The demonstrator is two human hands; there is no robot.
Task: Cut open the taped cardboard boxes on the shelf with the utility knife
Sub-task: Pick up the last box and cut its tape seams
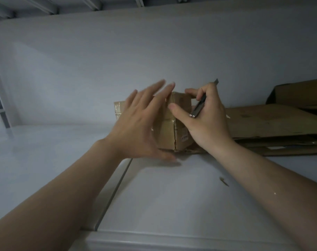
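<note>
A small cardboard box (169, 131) is seen between the fingers of both hands. It stands on the white shelf (172, 192), and glossy tape (118, 109) is stuck over its faces. One vertical corner of the box is turned toward the camera, just under the right thumb.

The utility knife (199, 106) is gripped by the right hand (208, 120). The fingers are curled round its dark body, the blunt end is shown near the knuckles, and the other end sticks out above the hand, away from the box. The right thumb (177, 110) is stretched to the front corner of the box, and the forefinger is bent over the top edge.

The left hand (137, 122) is held open, its fingers (155, 91) straight and spread – they are blurred, so contact with the box cannot be told. Their tips are seen level with the top edge of the box, and much of its left face is covered by the palm.

To the right of the right-hand fingers, flattened cardboard (268, 122) is piled on the shelf – its edge runs behind the right wrist. Nearer the camera than the fingers, a small scrap (224, 181) lies beside the right forearm. Behind the fingertips a plain pale wall (136, 60) is seen.
</note>
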